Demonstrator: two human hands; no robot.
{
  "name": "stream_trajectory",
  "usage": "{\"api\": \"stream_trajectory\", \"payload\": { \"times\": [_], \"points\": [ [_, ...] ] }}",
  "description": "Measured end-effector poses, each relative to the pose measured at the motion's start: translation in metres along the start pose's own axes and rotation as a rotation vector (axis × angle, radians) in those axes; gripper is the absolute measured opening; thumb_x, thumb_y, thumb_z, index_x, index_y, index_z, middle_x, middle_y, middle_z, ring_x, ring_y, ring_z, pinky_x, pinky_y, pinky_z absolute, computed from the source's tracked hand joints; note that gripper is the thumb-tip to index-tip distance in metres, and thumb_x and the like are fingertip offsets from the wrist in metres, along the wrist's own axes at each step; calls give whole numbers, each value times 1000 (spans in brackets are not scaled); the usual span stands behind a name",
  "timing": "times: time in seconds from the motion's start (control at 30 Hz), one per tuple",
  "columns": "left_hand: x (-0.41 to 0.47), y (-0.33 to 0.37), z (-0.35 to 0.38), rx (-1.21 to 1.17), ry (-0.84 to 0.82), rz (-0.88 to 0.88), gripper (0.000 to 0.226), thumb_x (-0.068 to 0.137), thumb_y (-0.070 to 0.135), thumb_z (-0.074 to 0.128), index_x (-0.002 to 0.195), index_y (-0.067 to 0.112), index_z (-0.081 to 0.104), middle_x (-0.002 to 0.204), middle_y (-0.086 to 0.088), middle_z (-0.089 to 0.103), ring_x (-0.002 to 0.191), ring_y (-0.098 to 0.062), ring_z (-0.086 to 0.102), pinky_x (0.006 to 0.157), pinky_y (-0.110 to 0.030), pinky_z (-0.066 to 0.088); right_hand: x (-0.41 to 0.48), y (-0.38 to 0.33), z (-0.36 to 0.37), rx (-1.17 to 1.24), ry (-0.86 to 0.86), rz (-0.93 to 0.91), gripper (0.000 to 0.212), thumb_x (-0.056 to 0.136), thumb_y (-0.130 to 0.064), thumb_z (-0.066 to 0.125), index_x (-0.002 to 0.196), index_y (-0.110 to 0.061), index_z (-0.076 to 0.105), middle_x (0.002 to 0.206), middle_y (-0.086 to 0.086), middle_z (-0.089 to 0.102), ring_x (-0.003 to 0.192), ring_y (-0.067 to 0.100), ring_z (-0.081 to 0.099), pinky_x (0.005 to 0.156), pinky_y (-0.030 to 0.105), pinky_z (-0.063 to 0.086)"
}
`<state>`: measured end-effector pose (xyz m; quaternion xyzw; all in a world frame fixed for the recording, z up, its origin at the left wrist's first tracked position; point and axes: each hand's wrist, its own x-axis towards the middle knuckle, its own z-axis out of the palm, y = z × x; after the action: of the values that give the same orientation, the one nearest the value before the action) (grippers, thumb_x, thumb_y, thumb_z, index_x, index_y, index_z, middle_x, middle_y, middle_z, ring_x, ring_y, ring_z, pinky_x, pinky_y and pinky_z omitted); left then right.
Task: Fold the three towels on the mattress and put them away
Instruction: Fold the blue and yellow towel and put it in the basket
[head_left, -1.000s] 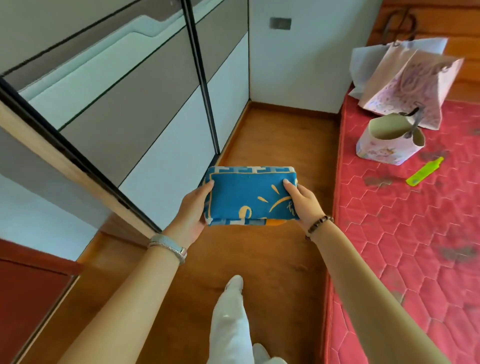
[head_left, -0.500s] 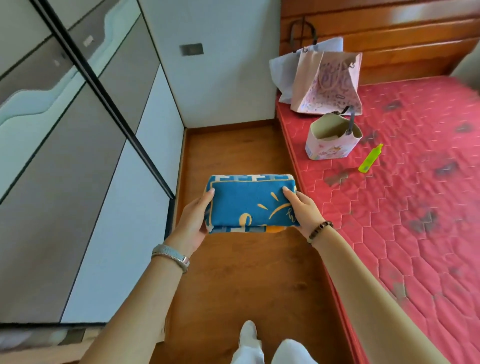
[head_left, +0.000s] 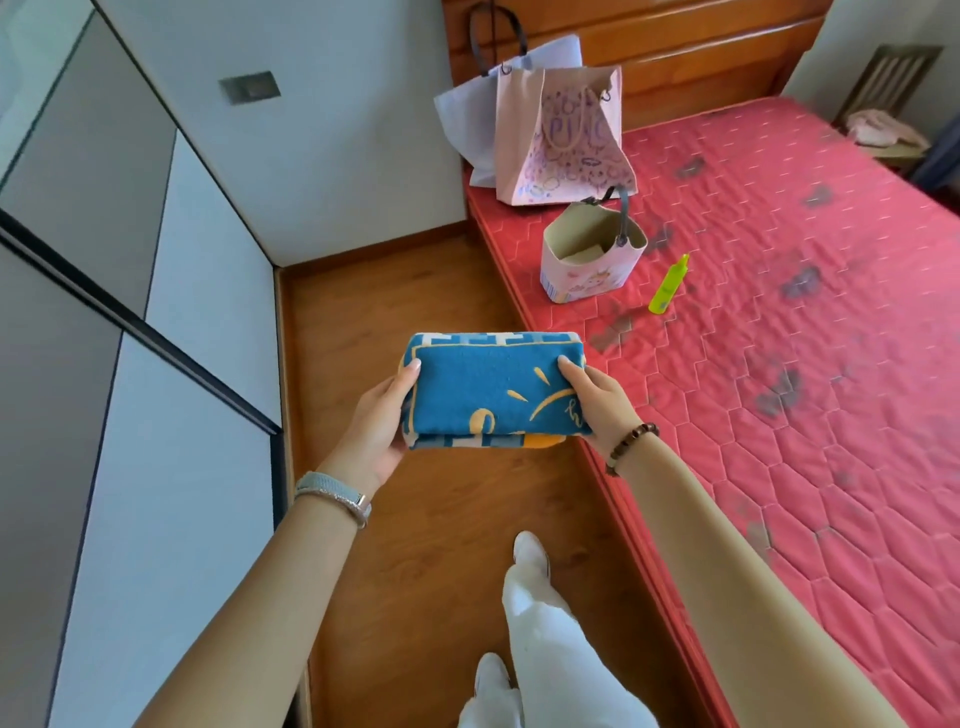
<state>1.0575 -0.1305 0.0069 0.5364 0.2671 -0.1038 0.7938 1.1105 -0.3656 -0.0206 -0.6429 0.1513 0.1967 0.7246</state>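
I hold a stack of folded towels (head_left: 488, 387) in front of me, above the wooden floor beside the bed. The top towel is blue with yellow markings; a patterned blue-and-white edge and an orange bit show beneath. My left hand (head_left: 376, 426) grips the stack's left end with the thumb on top. At the right end my right hand (head_left: 597, 400) grips it the same way. The red quilted mattress (head_left: 810, 364) lies to the right with no towel on its visible part.
A wardrobe with grey and white sliding doors (head_left: 171, 364) lines the left. On the mattress stand a small open pink bag (head_left: 592, 260), a taller pink paper bag (head_left: 561, 140) and a green bottle (head_left: 670, 283). A chair (head_left: 883, 104) stands at far right.
My view has swung right, from the wardrobe towards the bed. The towel stack stays held between both hands in the same grip.
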Motion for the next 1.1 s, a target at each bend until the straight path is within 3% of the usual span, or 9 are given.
{"api": "stream_trajectory", "payload": {
  "times": [0.23, 0.73, 0.97, 1.1],
  "points": [
    [68, 30, 50, 32, 0, -23, 33, 98, 35, 58, 123, 16, 64, 114, -8, 73, 104, -25, 71, 82, -43, 58, 72, -29, -24, 49, 57, 32, 32, 96, -32, 55, 116, -7, 58, 106, 11, 68, 93, 25, 66, 90, 45, 55],
    [188, 98, 111, 63, 0, -44, 26, 98, 36, 56, 117, 20, 64, 113, -8, 73, 103, -23, 70, 73, -38, 58, 198, -98, -42, 80, 82, 79, 32, 94, -36, 57, 115, -12, 58, 114, 11, 68, 101, 27, 67, 90, 43, 55],
    [263, 129, 116, 131, -62, -98, 28, 98, 38, 55, 118, 21, 64, 111, -8, 74, 103, -25, 71, 88, -48, 57, 255, -113, -31, 98, 169, 88, 25, 94, -37, 57, 108, -16, 58, 115, 10, 68, 104, 28, 66, 91, 43, 55],
    [316, 157, 113, 187, -137, -116, 29, 99, 38, 55, 120, 21, 64, 111, -7, 74, 103, -25, 71, 92, -50, 56, 290, -126, -15, 136, 237, 92, 33, 94, -38, 58, 115, -12, 57, 116, 12, 67, 106, 29, 66, 94, 46, 53]
  ]
}}
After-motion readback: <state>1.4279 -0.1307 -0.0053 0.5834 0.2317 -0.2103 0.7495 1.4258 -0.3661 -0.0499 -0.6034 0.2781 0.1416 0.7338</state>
